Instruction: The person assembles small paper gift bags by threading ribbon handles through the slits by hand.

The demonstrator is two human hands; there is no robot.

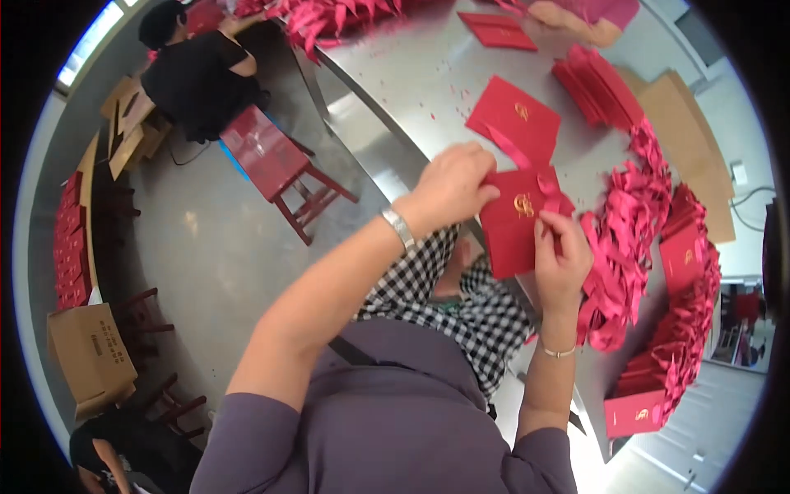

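A red card folder [504,235] with a gold emblem is in front of me, at the edge of the metal table. My left hand [457,188] is closed at its upper left corner, with the thumb on the front. A pinkish-red ribbon [550,188] lies over the folder's right side. My right hand [564,253] pinches at the ribbon's lower end, thumb and forefinger together; the exact grip is partly hidden. Just beyond lies another red folder [527,115] with a gold emblem and a ribbon across its lower part.
Loose ribbons [621,247] heap to the right of my hands. Stacked red folders [646,362] line the table's right side, and another stack [597,86] stands farther back. Across the metal table [395,82] a co-worker's arm [576,23] reaches in. A red stool [267,156] stands left.
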